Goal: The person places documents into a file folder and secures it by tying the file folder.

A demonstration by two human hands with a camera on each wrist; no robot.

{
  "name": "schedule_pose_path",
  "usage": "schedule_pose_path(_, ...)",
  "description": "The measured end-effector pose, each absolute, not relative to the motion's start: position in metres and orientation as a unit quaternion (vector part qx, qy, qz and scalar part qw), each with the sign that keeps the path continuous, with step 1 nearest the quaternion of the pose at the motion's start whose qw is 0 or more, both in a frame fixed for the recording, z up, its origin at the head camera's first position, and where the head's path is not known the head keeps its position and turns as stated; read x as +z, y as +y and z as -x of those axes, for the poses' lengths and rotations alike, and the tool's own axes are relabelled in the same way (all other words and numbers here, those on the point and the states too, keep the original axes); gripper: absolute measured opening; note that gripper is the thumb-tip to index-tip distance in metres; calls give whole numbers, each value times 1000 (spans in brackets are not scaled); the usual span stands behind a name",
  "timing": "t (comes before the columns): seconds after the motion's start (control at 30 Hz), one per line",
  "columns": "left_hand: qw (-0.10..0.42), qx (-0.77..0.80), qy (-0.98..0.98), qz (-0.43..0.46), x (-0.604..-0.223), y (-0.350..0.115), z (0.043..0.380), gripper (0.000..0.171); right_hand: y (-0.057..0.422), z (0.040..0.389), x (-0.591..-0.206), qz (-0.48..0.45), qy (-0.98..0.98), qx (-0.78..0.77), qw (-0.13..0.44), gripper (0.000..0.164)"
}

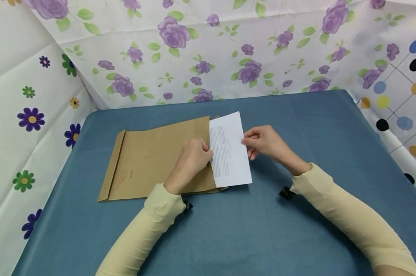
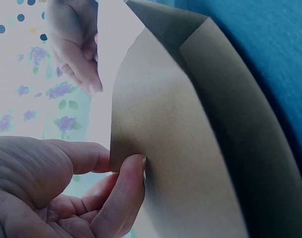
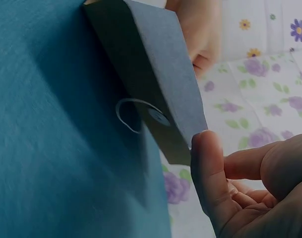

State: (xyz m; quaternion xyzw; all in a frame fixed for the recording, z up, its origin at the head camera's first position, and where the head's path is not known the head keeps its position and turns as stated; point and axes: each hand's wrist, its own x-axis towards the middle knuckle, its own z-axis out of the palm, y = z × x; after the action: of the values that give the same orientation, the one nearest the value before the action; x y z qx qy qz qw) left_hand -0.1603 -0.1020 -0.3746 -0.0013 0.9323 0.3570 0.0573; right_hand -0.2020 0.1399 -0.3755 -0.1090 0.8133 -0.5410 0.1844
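Observation:
A brown paper document envelope (image 1: 159, 159) lies across the table, its open end toward the right. My left hand (image 1: 193, 156) pinches the upper layer at that mouth between thumb and fingers; the left wrist view shows the envelope (image 2: 165, 114) gaping there. White printed paper (image 1: 232, 153) sticks out of the mouth, its hidden part behind the brown edge. My right hand (image 1: 263, 142) pinches the paper's right edge between thumb and fingers. In the right wrist view, a string (image 3: 122, 116) loops from a round button (image 3: 159, 117) on the envelope's flap.
Blue cloth (image 1: 242, 237) covers the table. A white floral sheet (image 1: 208, 50) hangs behind it, with patterned sheets at the left and right sides. Dark wrist devices (image 1: 287, 193) show under the cream sleeves.

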Motion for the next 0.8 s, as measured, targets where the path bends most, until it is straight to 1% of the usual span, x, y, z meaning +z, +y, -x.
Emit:
schedule_pose_path(0.17,60,358,932,-1,-372,-101,159,26,128,204,-384,108,802,-555,192,22)
schedule_pose_path(0.33,56,357,932,-3,-372,-101,158,26,126,203,-385,108,801,-561,179,20)
schedule_pose_path(0.53,53,354,934,-2,-372,-102,158,20,112,200,-388,133,808,-550,166,14)
schedule_pose_path(0.63,53,352,935,-2,-372,-103,158,19,102,198,-389,163,829,-516,140,13)
schedule_pose_path(0.8,51,354,934,-9,-374,-102,158,24,91,192,-382,195,870,-446,74,12)
